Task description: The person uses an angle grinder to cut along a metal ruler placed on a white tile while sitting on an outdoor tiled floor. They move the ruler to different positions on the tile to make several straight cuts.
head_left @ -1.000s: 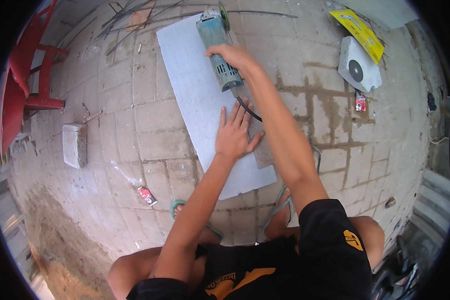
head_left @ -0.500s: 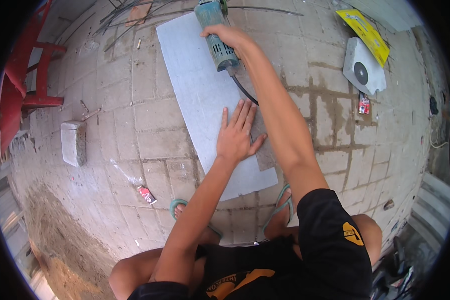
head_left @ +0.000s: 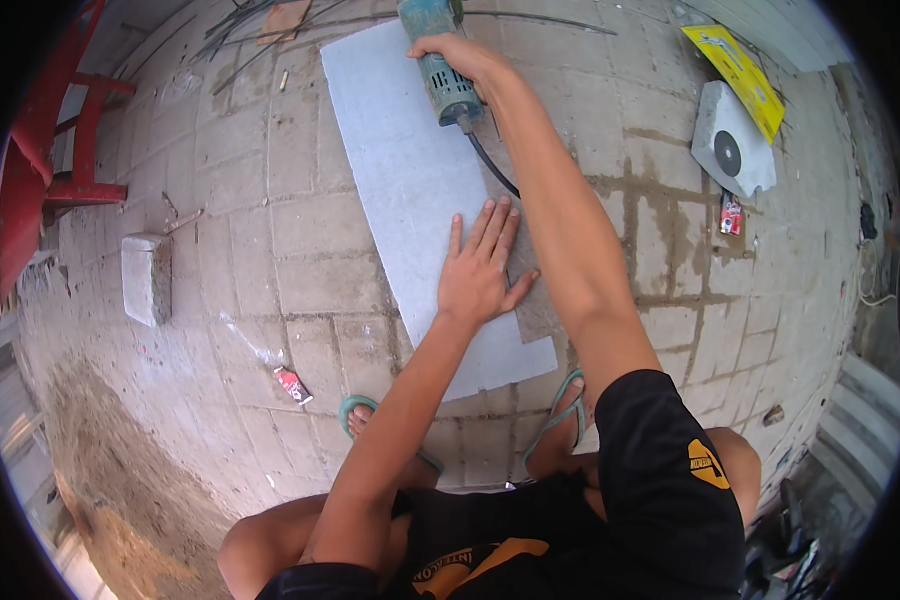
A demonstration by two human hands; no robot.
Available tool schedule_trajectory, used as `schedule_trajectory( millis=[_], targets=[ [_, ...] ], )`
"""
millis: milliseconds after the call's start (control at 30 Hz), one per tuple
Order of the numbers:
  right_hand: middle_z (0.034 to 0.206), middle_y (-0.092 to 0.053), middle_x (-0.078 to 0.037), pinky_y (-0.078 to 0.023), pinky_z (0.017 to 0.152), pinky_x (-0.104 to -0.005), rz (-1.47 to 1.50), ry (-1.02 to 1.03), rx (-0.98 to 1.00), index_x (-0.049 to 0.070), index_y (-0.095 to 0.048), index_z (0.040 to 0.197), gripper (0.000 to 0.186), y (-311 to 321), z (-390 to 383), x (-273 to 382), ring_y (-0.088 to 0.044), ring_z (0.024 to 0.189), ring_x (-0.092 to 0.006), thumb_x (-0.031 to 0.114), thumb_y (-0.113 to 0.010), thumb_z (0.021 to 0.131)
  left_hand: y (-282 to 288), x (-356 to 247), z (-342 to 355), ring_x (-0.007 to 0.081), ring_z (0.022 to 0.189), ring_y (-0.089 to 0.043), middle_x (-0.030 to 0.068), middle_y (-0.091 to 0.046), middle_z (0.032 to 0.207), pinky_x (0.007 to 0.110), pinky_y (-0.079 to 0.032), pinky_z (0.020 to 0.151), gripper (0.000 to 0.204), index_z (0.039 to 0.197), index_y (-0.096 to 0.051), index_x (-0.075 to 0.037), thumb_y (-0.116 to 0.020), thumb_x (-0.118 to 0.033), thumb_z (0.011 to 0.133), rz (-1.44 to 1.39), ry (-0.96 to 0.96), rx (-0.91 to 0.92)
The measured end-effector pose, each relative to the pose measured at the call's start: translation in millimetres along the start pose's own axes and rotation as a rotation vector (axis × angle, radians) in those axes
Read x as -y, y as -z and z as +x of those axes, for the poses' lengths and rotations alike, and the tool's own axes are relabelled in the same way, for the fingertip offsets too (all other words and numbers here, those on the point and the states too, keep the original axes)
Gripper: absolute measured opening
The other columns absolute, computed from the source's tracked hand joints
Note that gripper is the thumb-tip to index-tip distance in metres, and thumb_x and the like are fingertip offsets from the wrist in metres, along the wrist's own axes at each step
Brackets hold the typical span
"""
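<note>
A long, light grey-blue sheet (head_left: 380,170) lies on the paved floor in front of me, its near end by my feet. My left hand (head_left: 477,275) rests flat on it, fingers spread, near its right edge. At the far end my right hand (head_left: 465,57) is wrapped round the teal body of an angle grinder (head_left: 450,90). The grinder's head is partly cut off by the top of the picture, and I cannot make out its disc clearly. Its black cord (head_left: 492,172) runs back toward me and passes under my right forearm.
At the right a white block (head_left: 712,120) carries a dark round disc (head_left: 727,152) and a yellow packet (head_left: 740,75). A grey block (head_left: 147,280) and a red chair (head_left: 70,150) are at the left. Thin rods (head_left: 235,40) lie at the back. A small red packet (head_left: 292,385) lies near my left foot.
My right hand and the grinder have shifted slightly farther away along the sheet. My left hand stays flat in place. The view has moved a little.
</note>
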State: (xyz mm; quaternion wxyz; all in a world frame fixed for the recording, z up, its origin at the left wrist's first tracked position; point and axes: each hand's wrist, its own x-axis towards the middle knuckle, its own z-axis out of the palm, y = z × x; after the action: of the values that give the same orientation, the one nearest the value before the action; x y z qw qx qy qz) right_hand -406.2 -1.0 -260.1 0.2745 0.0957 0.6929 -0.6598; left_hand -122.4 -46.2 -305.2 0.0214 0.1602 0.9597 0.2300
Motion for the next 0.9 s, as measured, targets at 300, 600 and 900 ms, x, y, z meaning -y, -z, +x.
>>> schedule_trajectory(
  millis=[300,600,900],
  targets=[
    [0.079,-0.067,-0.01,-0.052,0.052,-0.0353,-0.072,0.038,-0.041,0.0,-0.068,0.093,0.041,-3,-9,-8,-0.065,0.06,-0.02,0.034,-0.081,0.074,0,0,-1,0.025,0.156,-0.025,0.0095,-0.031,0.167,0.058,-0.019,0.125,0.089,0.158,-0.037,-0.006,-0.062,-0.057,0.089,0.005,-0.003,-0.012],
    [0.078,-0.066,-0.01,-0.052,0.053,-0.0362,-0.063,0.025,-0.033,0.0,-0.067,0.094,0.041,-2,-11,-6,-0.065,0.059,-0.0203,0.033,-0.081,0.074,-1,0,-1,0.0252,0.155,-0.026,0.0094,-0.031,0.167,0.058,-0.019,0.125,0.088,0.158,-0.036,-0.006,-0.063,-0.055,0.09,0.021,-0.014,-0.024],
    [0.077,-0.066,-0.009,-0.052,0.053,-0.036,-0.044,0.009,-0.014,0.001,-0.067,0.094,0.041,-2,-10,-5,-0.064,0.059,-0.0202,0.034,-0.081,0.074,-1,0,-1,0.0253,0.156,-0.025,0.0092,-0.031,0.167,0.058,-0.019,0.125,0.087,0.158,-0.037,-0.006,-0.062,-0.055,0.09,0.015,-0.006,-0.007]
  ],
)
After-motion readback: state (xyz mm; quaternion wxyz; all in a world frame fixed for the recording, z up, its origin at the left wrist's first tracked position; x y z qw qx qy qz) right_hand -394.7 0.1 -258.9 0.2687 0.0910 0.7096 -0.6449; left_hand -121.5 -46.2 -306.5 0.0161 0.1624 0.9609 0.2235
